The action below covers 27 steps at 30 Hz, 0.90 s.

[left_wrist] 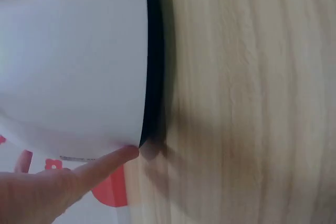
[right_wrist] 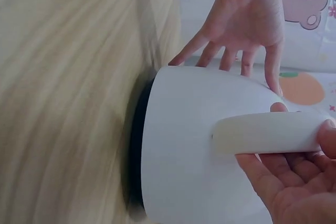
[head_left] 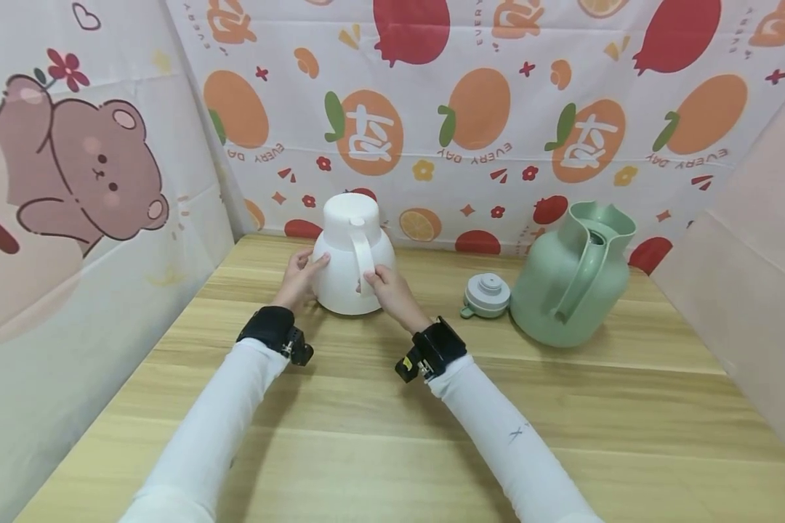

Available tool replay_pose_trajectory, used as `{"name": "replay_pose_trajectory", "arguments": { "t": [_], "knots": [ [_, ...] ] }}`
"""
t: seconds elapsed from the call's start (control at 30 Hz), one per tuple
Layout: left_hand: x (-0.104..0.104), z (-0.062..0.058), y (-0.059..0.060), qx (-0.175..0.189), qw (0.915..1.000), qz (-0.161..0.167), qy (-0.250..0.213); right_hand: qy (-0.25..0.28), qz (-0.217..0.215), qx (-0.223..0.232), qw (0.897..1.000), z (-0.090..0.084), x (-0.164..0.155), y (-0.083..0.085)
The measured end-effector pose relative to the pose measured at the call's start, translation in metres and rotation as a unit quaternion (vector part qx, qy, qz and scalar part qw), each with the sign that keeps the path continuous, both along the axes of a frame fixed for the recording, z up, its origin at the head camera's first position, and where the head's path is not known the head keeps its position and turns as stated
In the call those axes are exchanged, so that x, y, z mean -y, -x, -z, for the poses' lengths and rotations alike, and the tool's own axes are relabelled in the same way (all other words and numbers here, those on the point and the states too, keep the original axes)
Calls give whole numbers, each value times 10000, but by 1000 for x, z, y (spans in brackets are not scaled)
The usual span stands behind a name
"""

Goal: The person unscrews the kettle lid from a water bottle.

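A white thermos jug (head_left: 348, 269) with a dark base stands at the back left of the table, its handle towards me. My right hand (head_left: 394, 294) grips the handle (right_wrist: 262, 134), fingers around it and thumb on its outer side. Against the jug's left side rests my left hand (head_left: 297, 280); its straight, spread fingers (right_wrist: 229, 59) touch the wall in the right wrist view. The left wrist view shows a fingertip low on the jug, close above the dark base (left_wrist: 153, 66).
A green thermos jug (head_left: 565, 290) stands open at the right. Left of it lies a round grey-and-green stopper (head_left: 487, 294). Behind the wooden table (head_left: 366, 450) hangs a fruit-patterned cloth (head_left: 471, 43), and a bear-printed cloth (head_left: 98, 167) covers the left side.
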<state>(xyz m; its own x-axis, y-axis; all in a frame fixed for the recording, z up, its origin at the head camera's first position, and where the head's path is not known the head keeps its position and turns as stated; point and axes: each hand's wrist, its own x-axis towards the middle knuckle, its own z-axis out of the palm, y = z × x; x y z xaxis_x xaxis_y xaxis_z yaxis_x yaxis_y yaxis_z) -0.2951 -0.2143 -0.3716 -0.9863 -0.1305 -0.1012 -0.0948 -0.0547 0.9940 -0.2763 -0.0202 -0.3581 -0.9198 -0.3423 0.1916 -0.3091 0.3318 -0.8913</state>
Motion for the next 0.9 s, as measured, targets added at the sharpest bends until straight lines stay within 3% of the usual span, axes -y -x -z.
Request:
{"name": "replay_pose_trajectory", "arguments": {
  "t": [0.17,0.33,0.6,0.9],
  "knots": [
    [-6,1,-7,-68,9991,417,69,4,59,-81,9999,4,-11,-12],
    [-14,2,-15,-60,9971,747,-148,30,15,-83,10000,4,-24,-28],
    [-30,3,-29,-48,9951,988,46,131,85,-67,9999,4,-39,-47],
    [-41,6,-37,-130,9940,1074,-150,-26,196,-188,9996,5,-53,-62]
  ]
}}
